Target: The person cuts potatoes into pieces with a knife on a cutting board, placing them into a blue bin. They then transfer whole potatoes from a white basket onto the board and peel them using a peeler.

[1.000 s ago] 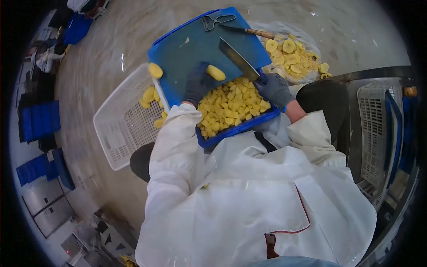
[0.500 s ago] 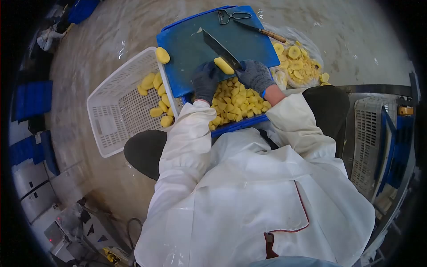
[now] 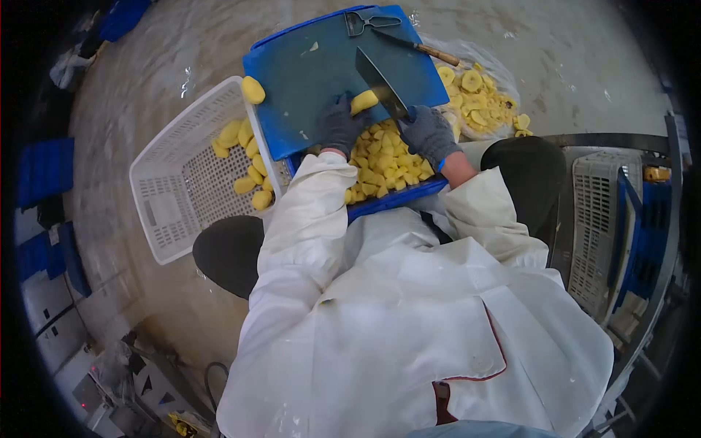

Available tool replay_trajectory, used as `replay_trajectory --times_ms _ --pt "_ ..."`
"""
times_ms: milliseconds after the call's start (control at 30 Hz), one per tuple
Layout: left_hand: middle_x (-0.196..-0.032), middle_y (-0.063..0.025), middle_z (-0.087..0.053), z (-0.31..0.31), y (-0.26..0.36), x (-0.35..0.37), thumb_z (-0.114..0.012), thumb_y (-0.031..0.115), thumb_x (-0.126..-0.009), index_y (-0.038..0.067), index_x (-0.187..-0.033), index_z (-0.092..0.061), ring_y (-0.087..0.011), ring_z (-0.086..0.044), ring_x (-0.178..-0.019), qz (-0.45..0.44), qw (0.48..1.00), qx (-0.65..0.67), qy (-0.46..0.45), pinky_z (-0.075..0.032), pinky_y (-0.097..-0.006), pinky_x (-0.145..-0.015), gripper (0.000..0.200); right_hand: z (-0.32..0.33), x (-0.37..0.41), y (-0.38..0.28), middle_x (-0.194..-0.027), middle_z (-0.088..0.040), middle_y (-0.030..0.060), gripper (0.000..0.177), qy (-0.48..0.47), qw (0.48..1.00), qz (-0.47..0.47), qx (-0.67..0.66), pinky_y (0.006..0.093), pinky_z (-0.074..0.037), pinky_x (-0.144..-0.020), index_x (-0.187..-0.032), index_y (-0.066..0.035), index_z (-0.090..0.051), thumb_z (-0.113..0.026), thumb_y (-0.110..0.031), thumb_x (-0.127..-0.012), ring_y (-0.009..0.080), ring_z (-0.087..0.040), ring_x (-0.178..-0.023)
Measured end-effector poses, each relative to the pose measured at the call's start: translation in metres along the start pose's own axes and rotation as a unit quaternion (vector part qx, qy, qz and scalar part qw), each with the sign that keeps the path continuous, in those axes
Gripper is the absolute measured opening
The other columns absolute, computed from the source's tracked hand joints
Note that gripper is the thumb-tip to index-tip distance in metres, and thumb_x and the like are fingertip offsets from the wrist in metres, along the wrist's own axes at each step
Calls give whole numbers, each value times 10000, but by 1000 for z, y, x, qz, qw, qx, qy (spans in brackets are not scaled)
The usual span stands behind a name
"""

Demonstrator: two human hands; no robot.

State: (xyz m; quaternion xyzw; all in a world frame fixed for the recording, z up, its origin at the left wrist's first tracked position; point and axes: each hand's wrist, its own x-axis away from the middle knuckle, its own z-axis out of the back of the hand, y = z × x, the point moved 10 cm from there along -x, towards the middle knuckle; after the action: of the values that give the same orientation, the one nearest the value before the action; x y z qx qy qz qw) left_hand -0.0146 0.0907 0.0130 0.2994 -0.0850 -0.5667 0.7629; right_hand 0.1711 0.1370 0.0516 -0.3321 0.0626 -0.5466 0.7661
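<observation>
In a grey knit glove, my left hand [image 3: 340, 125] grips a peeled potato [image 3: 364, 101] at the near edge of the blue cutting board [image 3: 307, 80]. My right hand [image 3: 429, 133], gloved too, is closed around the handle of a broad-bladed kitchen knife [image 3: 381, 83]. The blade points up and left, just right of the potato, with a small gap between them. Below both hands, yellow potato chunks [image 3: 383, 162] fill a blue crate [image 3: 400, 198], partly covered by the board.
A white basket [image 3: 162, 191] with several peeled potatoes stands left; another potato [image 3: 253, 90] rests at its rim. A peeler [image 3: 371, 23] and a wooden-handled knife [image 3: 436, 53] lie on the board's far side. Right of it, a plastic bag [image 3: 504, 84] holds potato trimmings.
The knife has shifted right, away from the potato, with my right hand. My left hand has turned the potato slightly. The whole view has slid a little.
</observation>
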Motion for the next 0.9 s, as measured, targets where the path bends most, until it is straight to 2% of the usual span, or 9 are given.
replay_trajectory --times_ms 133,300,400,467,500,600,700,900 --pt "-1023 -119 -628 11 -10 3 -745 336 -714 141 -1067 -657 -338 -587 -982 27 999 22 -9 -478 -434 -849 413 -19 -7 -8 -907 -666 247 291 -32 999 12 31 474 -512 -801 -894 -23 -680 -591 -290 -820 394 -652 -890" --pt "-1001 -130 -634 7 -16 0 -748 293 -709 116 -1020 -673 -343 -593 -960 9 999 36 -9 -476 -437 -850 366 -45 -18 0 -936 -667 243 270 11 992 50 117 481 -512 -805 -916 -31 -672 -564 -263 -830 404 -646 -902" --pt "-988 -131 -637 3 -29 3 -748 273 -704 115 -1026 -673 -338 -593 -962 10 999 35 1 -476 -438 -849 366 -26 -16 -15 -744 -657 231 226 -10 995 55 82 435 -533 -652 -856 4 -651 -571 -206 -842 351 -667 -669" --pt "-985 -133 -638 5 -30 6 -748 261 -702 117 -1029 -676 -335 -592 -964 42 998 46 1 -476 -436 -849 364 -16 -11 -21 -727 -657 224 224 9 996 50 68 430 -534 -649 -845 8 -653 -568 -199 -841 342 -668 -662" --pt "-982 -133 -640 1 -31 7 -746 256 -705 119 -1029 -679 -335 -592 -966 31 999 44 0 -476 -435 -851 358 -13 -7 -22 -718 -657 221 223 18 997 45 61 428 -534 -647 -839 10 -654 -567 -196 -841 338 -669 -658" --pt "-971 -133 -644 -4 -31 2 -739 246 -709 122 -1023 -687 -334 -594 -968 7 999 47 5 -475 -432 -859 342 -21 -3 -28 -919 -663 260 279 -30 997 16 66 479 -511 -821 -907 -29 -682 -560 -269 -834 411 -646 -912" --pt "-967 -130 -647 1 -31 4 -734 250 -708 121 -1011 -693 -336 -597 -965 16 997 68 18 -476 -430 -862 332 -36 -5 -36 -910 -661 266 283 -30 993 23 116 479 -510 -823 -906 -16 -681 -559 -259 -832 413 -646 -911" --pt "-1000 -141 -655 7 -28 7 -731 260 -721 89 -1000 -684 -349 -593 -990 14 998 63 7 -478 -427 -868 330 -47 -13 -34 -883 -664 262 273 -26 993 30 107 481 -514 -810 -894 -3 -680 -559 -238 -827 410 -653 -882"
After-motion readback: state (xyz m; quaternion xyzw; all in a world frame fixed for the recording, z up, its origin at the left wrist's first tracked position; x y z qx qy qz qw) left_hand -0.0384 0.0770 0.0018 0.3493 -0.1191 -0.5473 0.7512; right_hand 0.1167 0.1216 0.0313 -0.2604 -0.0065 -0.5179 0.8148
